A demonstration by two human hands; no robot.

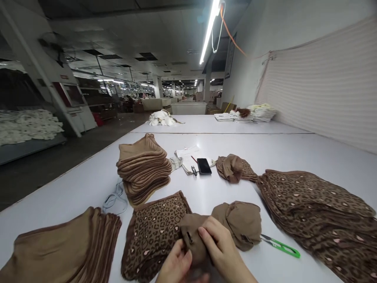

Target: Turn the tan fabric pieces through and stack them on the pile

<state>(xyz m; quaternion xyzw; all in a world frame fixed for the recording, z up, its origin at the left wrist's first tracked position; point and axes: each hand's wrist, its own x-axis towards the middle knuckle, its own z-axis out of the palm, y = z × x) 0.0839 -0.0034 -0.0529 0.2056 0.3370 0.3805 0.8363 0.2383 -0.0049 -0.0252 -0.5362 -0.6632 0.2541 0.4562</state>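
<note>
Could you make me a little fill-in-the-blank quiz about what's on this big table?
1. Both hands, left hand and right hand, hold a plain ____ fabric piece.
2. The snips right of the hands have ____ handles.
3. The fabric stack at the right has a ____ print.
4. The black phone lies beside some ____.

Missing words: brown; green; leopard; papers

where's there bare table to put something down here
Bare table lies beyond the phone, and between the plain stack and the leopard pile. It is crowded around both hands.
</note>
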